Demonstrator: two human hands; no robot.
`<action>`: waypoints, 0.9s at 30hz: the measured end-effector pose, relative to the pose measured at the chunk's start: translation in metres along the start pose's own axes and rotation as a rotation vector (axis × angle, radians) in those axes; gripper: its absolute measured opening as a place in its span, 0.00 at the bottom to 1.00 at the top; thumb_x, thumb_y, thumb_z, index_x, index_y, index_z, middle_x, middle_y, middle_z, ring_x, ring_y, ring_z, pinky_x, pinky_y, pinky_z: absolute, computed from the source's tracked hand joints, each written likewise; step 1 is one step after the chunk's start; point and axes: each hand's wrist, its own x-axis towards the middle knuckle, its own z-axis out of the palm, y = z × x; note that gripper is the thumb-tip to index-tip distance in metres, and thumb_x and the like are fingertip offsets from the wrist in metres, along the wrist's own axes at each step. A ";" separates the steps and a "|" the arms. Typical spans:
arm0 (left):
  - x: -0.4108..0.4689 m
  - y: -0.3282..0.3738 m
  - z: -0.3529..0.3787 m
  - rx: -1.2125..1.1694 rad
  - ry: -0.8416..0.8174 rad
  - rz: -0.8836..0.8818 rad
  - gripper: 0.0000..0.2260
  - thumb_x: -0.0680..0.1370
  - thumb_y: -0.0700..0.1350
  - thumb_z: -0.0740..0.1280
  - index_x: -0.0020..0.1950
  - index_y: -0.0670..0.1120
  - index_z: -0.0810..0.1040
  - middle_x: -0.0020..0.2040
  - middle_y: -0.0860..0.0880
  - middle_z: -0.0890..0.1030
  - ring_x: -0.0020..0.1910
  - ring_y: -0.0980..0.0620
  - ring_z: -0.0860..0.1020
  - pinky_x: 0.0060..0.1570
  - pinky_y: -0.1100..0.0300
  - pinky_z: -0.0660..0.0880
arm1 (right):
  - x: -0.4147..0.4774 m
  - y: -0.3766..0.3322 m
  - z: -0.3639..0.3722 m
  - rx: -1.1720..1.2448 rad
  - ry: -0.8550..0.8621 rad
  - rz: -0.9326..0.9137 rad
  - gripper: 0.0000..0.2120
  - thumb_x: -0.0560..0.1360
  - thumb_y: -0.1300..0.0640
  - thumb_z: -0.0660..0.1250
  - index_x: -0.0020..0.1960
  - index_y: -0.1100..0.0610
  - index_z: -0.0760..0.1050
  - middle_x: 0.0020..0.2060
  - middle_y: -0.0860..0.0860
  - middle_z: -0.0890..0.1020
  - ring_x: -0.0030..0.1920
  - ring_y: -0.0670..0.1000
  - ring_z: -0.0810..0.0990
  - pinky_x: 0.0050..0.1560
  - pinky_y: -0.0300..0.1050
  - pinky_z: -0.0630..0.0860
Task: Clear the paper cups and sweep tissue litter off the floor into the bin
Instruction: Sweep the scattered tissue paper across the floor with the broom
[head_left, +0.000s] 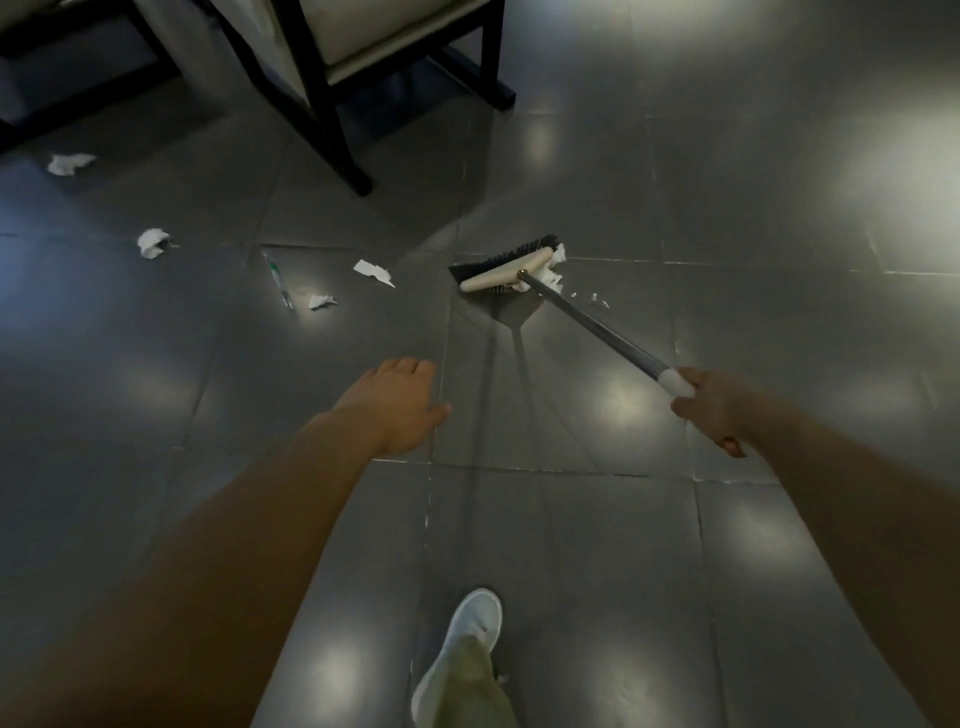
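Note:
My right hand (714, 408) grips the white end of a grey broom handle (597, 327). The broom head (506, 267), cream with black bristles, rests on the grey tiled floor with white tissue (556, 270) bunched against its right side. My left hand (397, 405) hangs over the floor, fingers relaxed, holding nothing. Several white tissue scraps lie to the left: one piece (70, 163) at the far left, a second (152, 242) nearer, a third (371, 271) close to the broom, and a small one (321, 301). No paper cups or bin are in view.
A dark-framed chair (332, 93) with a pale cushion stands at the top, its legs near the broom. A thin wrapped straw-like stick (278, 280) lies among the scraps. My white slipper (462, 649) is at the bottom centre. Glossy floor stretches right.

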 end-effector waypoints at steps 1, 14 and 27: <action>-0.006 0.009 0.002 -0.001 0.004 0.003 0.26 0.82 0.54 0.55 0.75 0.43 0.56 0.73 0.43 0.62 0.72 0.45 0.61 0.68 0.54 0.59 | -0.011 0.008 -0.003 -0.015 0.007 -0.008 0.18 0.80 0.59 0.61 0.70 0.56 0.68 0.52 0.63 0.78 0.36 0.57 0.78 0.34 0.43 0.73; 0.010 0.119 -0.019 -0.051 0.044 -0.057 0.26 0.81 0.54 0.56 0.75 0.43 0.56 0.74 0.43 0.61 0.73 0.45 0.60 0.69 0.55 0.58 | 0.016 0.040 -0.071 0.561 -0.120 0.031 0.12 0.81 0.59 0.59 0.64 0.56 0.70 0.21 0.53 0.67 0.15 0.46 0.62 0.18 0.33 0.61; 0.048 0.160 -0.018 -0.166 0.023 -0.239 0.26 0.81 0.53 0.57 0.75 0.43 0.58 0.73 0.43 0.63 0.72 0.45 0.60 0.69 0.55 0.58 | 0.092 0.022 -0.096 0.392 -0.323 0.138 0.15 0.81 0.60 0.54 0.37 0.62 0.68 0.19 0.55 0.67 0.19 0.51 0.65 0.23 0.40 0.62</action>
